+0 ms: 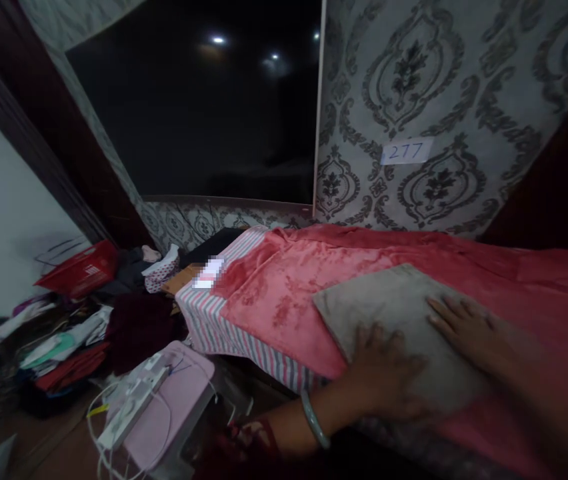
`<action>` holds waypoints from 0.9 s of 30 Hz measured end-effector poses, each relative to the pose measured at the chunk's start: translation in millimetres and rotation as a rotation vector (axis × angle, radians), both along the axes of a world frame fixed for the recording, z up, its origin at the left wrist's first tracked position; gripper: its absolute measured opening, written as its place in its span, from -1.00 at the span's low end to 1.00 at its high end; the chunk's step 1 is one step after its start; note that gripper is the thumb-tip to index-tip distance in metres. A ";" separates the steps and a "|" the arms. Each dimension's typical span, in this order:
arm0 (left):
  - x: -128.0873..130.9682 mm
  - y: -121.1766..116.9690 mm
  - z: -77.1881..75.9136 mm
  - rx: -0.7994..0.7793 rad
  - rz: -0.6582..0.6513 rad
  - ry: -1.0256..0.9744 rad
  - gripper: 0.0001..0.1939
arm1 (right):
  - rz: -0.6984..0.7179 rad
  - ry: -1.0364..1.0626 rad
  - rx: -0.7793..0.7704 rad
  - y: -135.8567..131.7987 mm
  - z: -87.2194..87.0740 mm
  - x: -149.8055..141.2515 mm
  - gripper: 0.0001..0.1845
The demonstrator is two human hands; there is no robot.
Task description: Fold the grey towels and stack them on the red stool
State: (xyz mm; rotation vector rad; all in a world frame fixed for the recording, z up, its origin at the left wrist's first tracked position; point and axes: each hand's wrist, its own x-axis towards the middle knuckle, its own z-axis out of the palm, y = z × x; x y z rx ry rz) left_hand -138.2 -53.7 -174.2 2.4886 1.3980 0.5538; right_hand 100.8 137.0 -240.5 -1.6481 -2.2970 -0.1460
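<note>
A folded grey cloth [364,297] lies flat on a pink-red plush blanket [274,287] in the head view. My left hand [387,370], with a pale bangle [315,420] at its wrist, rests palm down on the cloth's near part, fingers spread. Further right, my right hand [464,330] presses flat on the same cloth with its fingers stretched out. Neither hand grips anything. The cloth's right end is partly hidden by my right hand and forearm, and both hands are slightly blurred.
Beneath the blanket is a striped cloth [251,340]. A power strip [134,400] with white cables sits on a pink stool [184,393]. Clothes [74,360] are heaped at left beside a red bag [84,270]. A large television [214,107] hangs behind.
</note>
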 end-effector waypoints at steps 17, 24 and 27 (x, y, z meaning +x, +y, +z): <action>-78.2 -17.4 -16.1 -0.125 0.174 -0.499 -0.61 | -0.080 0.152 -0.115 -43.8 44.9 -17.0 -0.43; -121.1 57.0 -1.7 -0.156 0.471 -0.921 -0.49 | -0.362 0.956 0.099 -80.8 15.6 8.8 -0.23; -136.4 96.7 6.1 -0.272 0.557 -0.886 -0.51 | -0.343 1.486 0.065 -98.0 7.2 10.1 -0.22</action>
